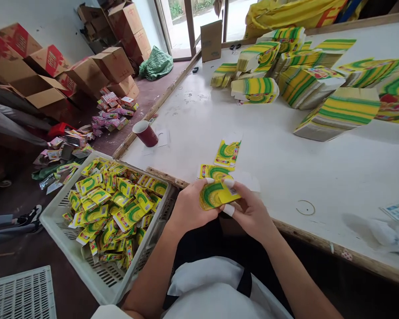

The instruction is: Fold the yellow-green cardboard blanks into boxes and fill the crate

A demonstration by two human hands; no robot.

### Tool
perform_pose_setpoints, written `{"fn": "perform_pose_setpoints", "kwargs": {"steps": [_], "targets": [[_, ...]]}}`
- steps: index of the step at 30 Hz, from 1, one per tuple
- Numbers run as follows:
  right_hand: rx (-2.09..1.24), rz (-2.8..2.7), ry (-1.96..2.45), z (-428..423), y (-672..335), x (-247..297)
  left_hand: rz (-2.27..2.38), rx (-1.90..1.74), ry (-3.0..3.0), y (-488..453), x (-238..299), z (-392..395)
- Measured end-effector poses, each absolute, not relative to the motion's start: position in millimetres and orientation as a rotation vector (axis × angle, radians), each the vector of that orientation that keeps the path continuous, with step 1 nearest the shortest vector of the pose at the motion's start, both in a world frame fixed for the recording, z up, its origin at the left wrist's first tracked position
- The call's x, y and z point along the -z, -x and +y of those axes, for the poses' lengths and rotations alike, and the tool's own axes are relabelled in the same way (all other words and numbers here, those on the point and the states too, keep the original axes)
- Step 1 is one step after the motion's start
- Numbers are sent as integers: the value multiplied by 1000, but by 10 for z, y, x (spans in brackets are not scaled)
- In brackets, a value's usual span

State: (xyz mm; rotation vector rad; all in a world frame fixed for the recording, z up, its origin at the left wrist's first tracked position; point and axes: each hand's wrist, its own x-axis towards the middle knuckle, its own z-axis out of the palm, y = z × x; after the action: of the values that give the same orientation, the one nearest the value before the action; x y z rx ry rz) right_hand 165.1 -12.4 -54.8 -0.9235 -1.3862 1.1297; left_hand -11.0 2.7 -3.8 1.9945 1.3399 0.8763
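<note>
Between my two hands, over the table's front edge, is a small yellow and green printed carton (211,196). My left hand (192,201) grips its left side, thumb on top. On its right end, near a barcode, my right hand (249,210) pinches it with thumb and fingers; white covers show on some fingertips. Just beyond lie a flat carton (227,152) and another carton (216,170) partly hidden behind the held one. To the left, a white plastic crate (103,296) holds many similar yellow cartons (119,199).
Stacks of flat cartons (346,110) cover the table's far right. A maroon cup (145,134) stands at the left edge, and a rubber band (306,207) lies at right. Cardboard boxes (86,75) and pink cartons (109,115) crowd the floor. Another person's legs (11,228) show at far left.
</note>
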Motion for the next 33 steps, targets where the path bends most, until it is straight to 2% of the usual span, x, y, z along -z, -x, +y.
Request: {"fn": "perform_pose_setpoints", "kwargs": {"steps": [2, 4, 6, 10, 15, 26, 29, 33], "targets": [[-1088, -1311, 949, -85, -1635, 562, 1207, -1342, -1620, 197, 86, 53], [-879, -1357, 1141, 7, -1684, 586, 1078, -1866, -1145, 313, 117, 108], [-606, -1514, 1404, 126, -1750, 628, 1030, -2116, -741, 406, 137, 174], [-362, -1754, 1595, 289, -1786, 725, 1125, -1919, -497, 379, 210, 236], [-366, -1742, 1587, 286, -1732, 765, 1102, -1744, -577, 158, 312, 181], [-381, -1684, 1568, 310, -1718, 703, 1075, -1606, -616, 48, 361, 55], [-574, -1516, 1516, 235, -1700, 607, 1086, -1633, -622, -17, 388, 37], [-1042, -1415, 1174, 5, -1569, 400, 956, -1592, -755, -177, 326, -11]]}}
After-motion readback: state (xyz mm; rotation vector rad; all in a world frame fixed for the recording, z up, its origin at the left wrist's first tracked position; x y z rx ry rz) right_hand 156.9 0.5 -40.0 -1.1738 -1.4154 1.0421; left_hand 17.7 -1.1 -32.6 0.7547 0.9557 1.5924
